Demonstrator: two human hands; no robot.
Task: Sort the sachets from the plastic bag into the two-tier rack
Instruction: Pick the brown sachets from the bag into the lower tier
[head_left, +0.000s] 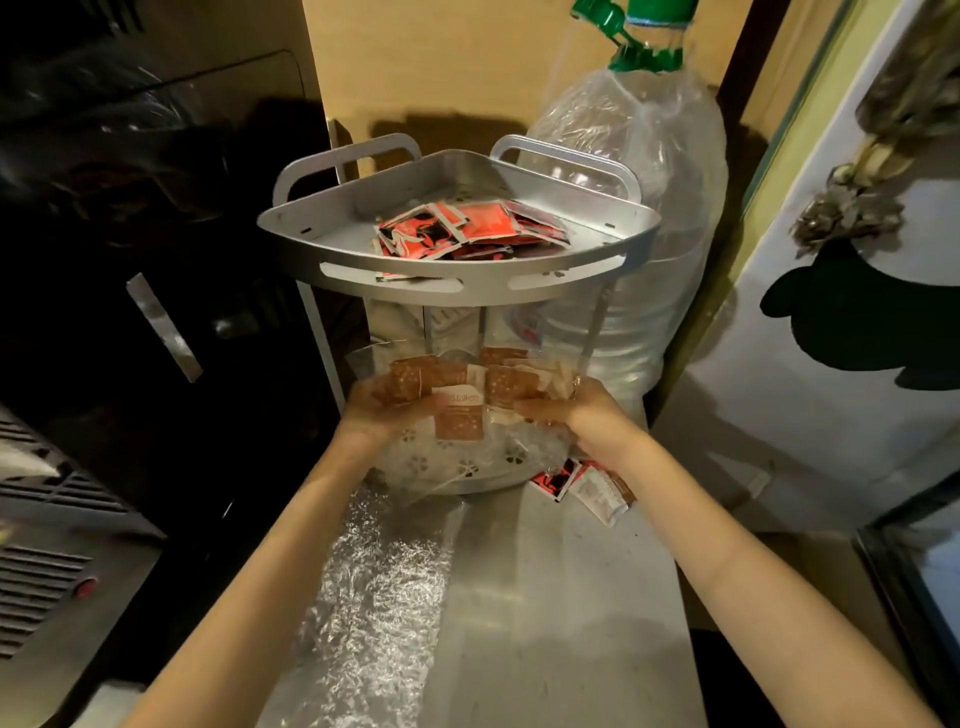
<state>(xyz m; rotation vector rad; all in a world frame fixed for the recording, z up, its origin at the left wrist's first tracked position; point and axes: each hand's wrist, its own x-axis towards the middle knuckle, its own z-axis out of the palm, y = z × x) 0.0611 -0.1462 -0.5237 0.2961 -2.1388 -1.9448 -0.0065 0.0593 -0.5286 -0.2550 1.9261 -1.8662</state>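
A steel desk in a dim corner carries the 2-tier rack; a wrapped water bottle crowds behind. Left hand and right hand clasp brown sachets at the lower tier; red sachets fill the top.

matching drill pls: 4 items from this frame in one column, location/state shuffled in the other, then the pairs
Items
1. red sachets
2. brown sachets
3. large water bottle
4. stray sachets

Places or states
A. wrapped in clear plastic, standing behind the rack on its right
B. lying on the metal counter by the rack's base
C. piled in the top tier
D. held in a bunch between the left hand and the right hand, at the lower tier

Pairs: 1-C, 2-D, 3-A, 4-B
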